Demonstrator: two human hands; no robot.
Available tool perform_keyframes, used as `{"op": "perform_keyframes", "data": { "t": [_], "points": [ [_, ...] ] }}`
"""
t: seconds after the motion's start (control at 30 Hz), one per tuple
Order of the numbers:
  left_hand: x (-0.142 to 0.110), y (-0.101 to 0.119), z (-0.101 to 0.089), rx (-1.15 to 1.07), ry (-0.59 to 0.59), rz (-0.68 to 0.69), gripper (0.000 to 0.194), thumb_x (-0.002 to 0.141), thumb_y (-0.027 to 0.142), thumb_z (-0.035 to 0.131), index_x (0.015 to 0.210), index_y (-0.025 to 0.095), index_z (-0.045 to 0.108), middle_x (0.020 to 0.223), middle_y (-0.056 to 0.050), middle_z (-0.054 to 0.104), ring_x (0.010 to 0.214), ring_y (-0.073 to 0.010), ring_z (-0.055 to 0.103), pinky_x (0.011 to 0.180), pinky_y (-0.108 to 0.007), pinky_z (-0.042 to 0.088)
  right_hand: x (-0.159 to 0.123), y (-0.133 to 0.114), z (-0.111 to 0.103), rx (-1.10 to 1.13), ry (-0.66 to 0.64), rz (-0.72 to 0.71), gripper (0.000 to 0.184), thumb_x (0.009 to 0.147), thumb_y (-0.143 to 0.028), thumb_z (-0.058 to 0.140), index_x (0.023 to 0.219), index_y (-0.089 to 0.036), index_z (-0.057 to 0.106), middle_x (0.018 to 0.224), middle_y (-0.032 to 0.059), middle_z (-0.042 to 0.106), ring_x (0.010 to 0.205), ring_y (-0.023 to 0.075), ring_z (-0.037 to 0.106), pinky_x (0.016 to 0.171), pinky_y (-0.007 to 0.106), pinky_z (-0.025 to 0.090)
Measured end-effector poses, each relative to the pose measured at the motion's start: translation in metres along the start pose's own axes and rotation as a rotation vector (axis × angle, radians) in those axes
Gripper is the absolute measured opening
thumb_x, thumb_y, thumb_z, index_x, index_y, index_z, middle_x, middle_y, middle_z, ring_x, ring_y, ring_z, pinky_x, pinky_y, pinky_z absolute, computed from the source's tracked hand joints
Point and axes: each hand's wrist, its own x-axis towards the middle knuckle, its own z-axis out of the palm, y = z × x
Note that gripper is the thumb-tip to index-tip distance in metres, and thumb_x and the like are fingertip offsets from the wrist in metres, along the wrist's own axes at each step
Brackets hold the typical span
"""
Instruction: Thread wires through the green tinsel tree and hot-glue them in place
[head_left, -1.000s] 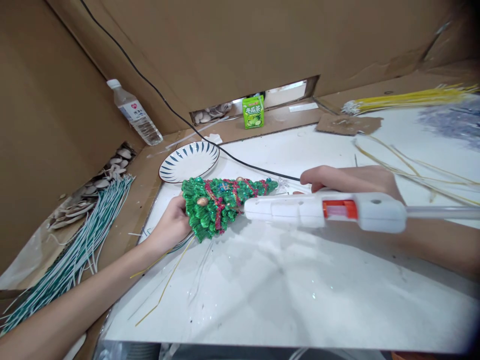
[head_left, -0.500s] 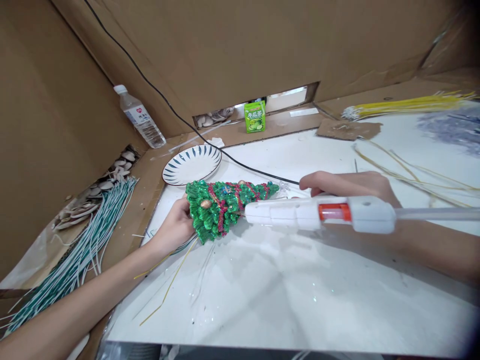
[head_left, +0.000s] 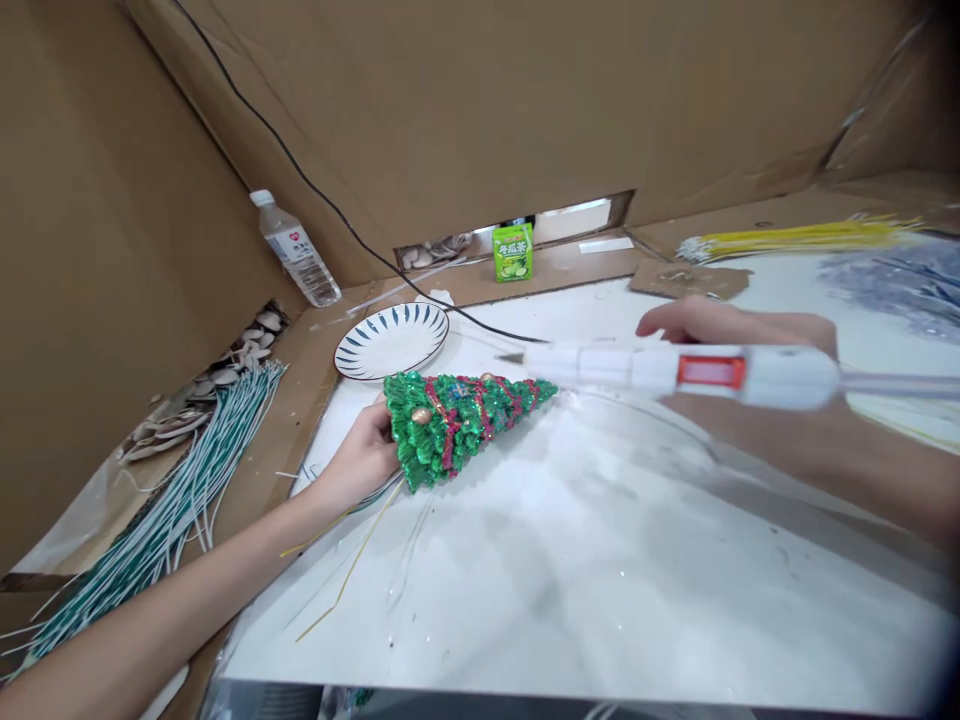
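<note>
The little glittery Christmas tree is lying tipped on its side a bit left of the middle of the frame, point aimed right, base cupped in our left hand. That hand is closed around the wide bottom end, fingers wrapped on the base, so that's where we've got it.

Judging by looks, it's light and fairly stiff, probably a cone under all that green sequin stuff, but the surface seems fragile: glitter sheds, and the red garland and small gold beads look like they'd pop off if squeezed. So we'd say the base is the safest spot to hold, not the decorated sides or the thin tip.

Moving right, our right hand is gripping the white glue gun, nozzle pointing left and hovering just above and beside the tree's tip, not touching it as far as we can tell.

Around it: a striped plate just above the tree, a water bottle in the upper left, green-white wires on the far left, and yellow wires upper right.
</note>
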Motion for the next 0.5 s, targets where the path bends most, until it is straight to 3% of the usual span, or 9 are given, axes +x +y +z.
{"op": "perform_keyframes", "data": {
  "t": [0.1,0.23,0.37,0.5],
  "points": [
    [0.001,-0.005,-0.001,-0.019,-0.014,0.036,0.028,0.062,0.025,0.073,0.087,0.014,0.066,0.103,-0.007,0.065,0.104,-0.0244,0.054,0.092,-0.033,0.043,0.01,0.015,0.002,-0.226,0.028,0.139,0.022,0.077,-0.04,0.052,0.095,-0.028,0.055,0.067,-0.0035,0.058,0.057,0.0123,0.05,0.051,0.022,0.025],
    [0.001,-0.01,-0.002,-0.032,-0.003,0.081,0.023,0.063,0.028,0.073,0.08,0.014,0.067,0.102,-0.007,0.065,0.106,-0.0243,0.053,0.095,-0.035,0.041,0.017,0.033,0.006,-0.539,-0.201,0.139,0.036,0.075,-0.025,0.049,0.111,-0.024,0.047,0.092,0.0051,0.062,0.079,0.0201,0.054,0.05,0.024,0.018],
    [0.0,-0.007,-0.001,-0.055,-0.001,0.053,0.015,0.063,0.027,0.073,0.07,0.015,0.067,0.1,-0.006,0.066,0.105,-0.0241,0.053,0.093,-0.034,0.042,0.016,0.039,0.005,-0.479,-0.349,0.021,0.032,0.082,-0.015,0.033,0.111,-0.015,0.045,0.097,0.0143,0.058,0.091,0.0227,0.051,0.055,0.026,0.025],
    [0.0,-0.002,0.0,-0.092,0.006,0.023,0.015,0.059,0.026,0.075,0.061,0.015,0.066,0.095,-0.005,0.067,0.106,-0.025,0.052,0.093,-0.034,0.041,0.012,0.047,0.013,-0.357,-0.388,0.032,0.036,0.078,-0.013,0.036,0.113,-0.015,0.045,0.092,0.0165,0.057,0.091,0.0246,0.05,0.056,0.027,0.025]
  ]
}}
